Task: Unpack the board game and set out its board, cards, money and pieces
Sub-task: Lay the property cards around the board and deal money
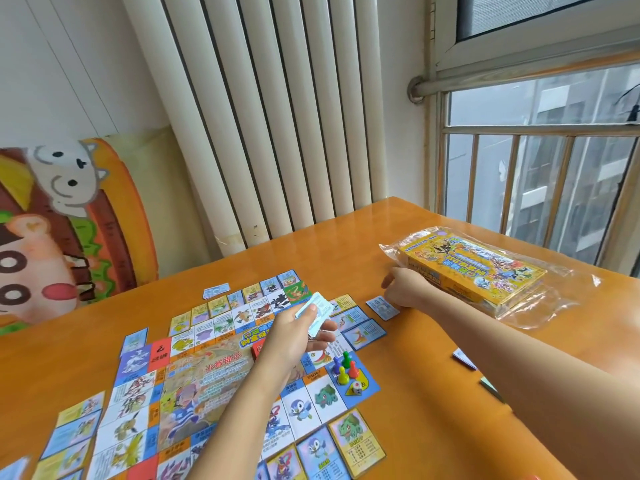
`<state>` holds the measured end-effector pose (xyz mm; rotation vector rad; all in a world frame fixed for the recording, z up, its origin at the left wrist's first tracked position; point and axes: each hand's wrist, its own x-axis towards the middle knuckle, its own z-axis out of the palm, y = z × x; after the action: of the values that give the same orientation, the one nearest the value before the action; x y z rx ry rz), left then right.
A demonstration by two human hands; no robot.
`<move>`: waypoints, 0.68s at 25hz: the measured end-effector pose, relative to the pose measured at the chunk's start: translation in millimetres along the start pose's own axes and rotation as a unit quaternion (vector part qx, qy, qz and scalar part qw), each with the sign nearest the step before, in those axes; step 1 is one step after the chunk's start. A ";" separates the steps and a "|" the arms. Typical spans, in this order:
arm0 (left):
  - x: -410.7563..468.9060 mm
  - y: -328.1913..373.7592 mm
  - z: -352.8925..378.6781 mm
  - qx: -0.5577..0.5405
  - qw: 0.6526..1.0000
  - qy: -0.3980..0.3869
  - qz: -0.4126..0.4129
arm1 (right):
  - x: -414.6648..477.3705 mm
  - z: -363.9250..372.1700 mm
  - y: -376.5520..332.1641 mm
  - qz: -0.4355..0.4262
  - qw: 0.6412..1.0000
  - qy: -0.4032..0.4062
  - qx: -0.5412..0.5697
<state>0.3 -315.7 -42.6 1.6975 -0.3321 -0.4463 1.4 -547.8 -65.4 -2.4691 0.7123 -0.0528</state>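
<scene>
Head view: the board [207,375] lies flat on the orange table [433,410], with cards [356,441] set along its edges. Four pawns [344,367] and a die [356,388] stand on its right corner square. The left hand [298,336], raised above the board, grips a stack of pale blue notes [317,311] between thumb and fingers. The right hand [405,289] rests knuckles-up at a single blue note [382,307] lying flat right of the board; its fingertips are hidden, so its grip cannot be determined. The game box [474,271] sits in clear wrap just beyond.
</scene>
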 end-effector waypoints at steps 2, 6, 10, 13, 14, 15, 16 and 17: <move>-4.0 3.8 -1.3 -0.047 0.999 0.016 -0.016 | -6.2 -4.7 -7.2 -0.025 0.999 -0.003 0.043; -14.3 11.5 -0.6 -0.148 0.986 -0.010 -0.072 | -27.5 -15.3 -23.1 -0.068 0.984 -0.043 0.160; -33.3 17.5 9.0 -0.159 0.983 -0.071 -0.057 | -75.0 -29.8 -34.6 -0.171 0.955 -0.003 0.241; -51.2 21.5 21.2 -0.213 0.973 -0.078 -0.052 | -122.7 -34.5 -30.9 -0.264 0.948 0.031 0.173; -57.8 22.5 26.0 -0.229 0.969 -0.078 -0.049 | -136.6 -32.1 -27.3 -0.283 0.948 0.047 0.141; -65.2 23.4 31.0 -0.240 0.966 -0.082 -0.047 | -147.8 -28.2 -23.0 -0.299 0.944 0.063 0.124; -72.3 23.5 35.8 -0.245 0.965 -0.088 -0.045 | -157.5 -23.7 -18.3 -0.319 0.937 0.080 0.121; -80.4 23.9 40.5 -0.245 0.964 -0.096 -0.045 | -165.6 -20.2 -12.6 -0.339 0.927 0.096 0.127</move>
<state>-89.0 -318.3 -16.1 1.1905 -0.2592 -0.7015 -138.4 -466.2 -23.0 -2.3534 -0.1060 -0.6133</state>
